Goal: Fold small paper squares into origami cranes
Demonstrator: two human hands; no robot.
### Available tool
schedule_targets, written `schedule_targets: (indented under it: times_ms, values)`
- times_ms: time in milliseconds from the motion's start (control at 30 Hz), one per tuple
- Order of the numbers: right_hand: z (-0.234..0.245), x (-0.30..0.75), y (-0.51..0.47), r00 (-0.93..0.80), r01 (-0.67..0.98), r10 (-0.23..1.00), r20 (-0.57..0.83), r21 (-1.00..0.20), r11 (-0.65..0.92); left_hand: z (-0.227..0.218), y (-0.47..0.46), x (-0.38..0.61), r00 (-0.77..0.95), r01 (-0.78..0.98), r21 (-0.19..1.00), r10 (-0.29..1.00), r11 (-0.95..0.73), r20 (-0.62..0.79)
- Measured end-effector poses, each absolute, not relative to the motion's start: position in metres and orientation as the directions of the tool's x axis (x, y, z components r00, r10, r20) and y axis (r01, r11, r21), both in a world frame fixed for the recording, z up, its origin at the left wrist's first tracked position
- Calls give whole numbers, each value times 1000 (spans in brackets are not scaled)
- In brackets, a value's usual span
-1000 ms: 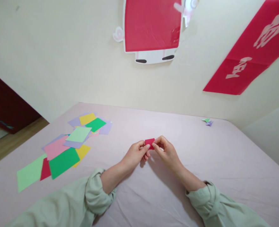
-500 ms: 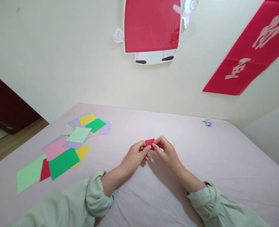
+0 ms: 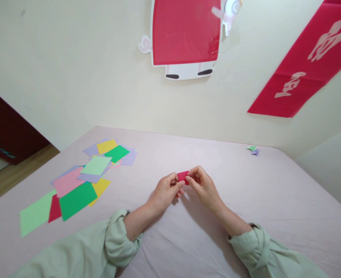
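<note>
1. Barely anything has moved since the earlier frame: the right hand's fingertips have crept slightly further over the near-right edge of the small red paper, while the left hand has stayed put.
2. That small shift suggests, as a judgement, fine work on the paper's edge, with the left hand as the steady side.
3. Left hand, at eight o'clock from the red paper: pinching it, thumb on top.
4. Right hand, toward four o'clock: also pinching it, thumb and forefinger at that edge.
5. Red paper: held between both hands, near the middle of the desk; it looks folded, though its layers are too small to tell.
6. At nine o'clock from it lie loose coloured sheets, overlapping.
7. Between two and three o'clock, near the far edge, sit a green folded piece and a purple folded piece, side by side.
</note>
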State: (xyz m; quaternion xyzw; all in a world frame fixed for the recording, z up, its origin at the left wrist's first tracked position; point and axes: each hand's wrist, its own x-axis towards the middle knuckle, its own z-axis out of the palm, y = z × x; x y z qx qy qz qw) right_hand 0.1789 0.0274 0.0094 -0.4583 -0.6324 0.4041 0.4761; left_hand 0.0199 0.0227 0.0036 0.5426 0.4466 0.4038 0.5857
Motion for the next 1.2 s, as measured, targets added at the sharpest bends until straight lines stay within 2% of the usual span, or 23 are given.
schedule_targets:
  times_ms: [200, 400, 700, 1033, 1200]
  values:
    - [11, 178, 30, -175, 8, 977, 126, -992, 129, 4, 26, 20, 242, -53, 986, 960, 156, -139]
    - [11, 176, 30, -208, 47, 976, 62, -996, 74, 4, 26, 21, 254, -66, 987, 959, 144, -123]
    - [10, 179, 30, -222, 7, 975, 23, -1000, 25, 4, 26, 20, 246, -53, 989, 962, 135, -118]
    - [11, 174, 29, -185, 68, 980, 77, -994, 91, 10, 23, 22, 244, -31, 991, 962, 133, -122]
    - [10, 176, 30, -160, 57, 984, 78, -994, 88, 1, 23, 23, 303, -9, 990, 944, 141, -132]
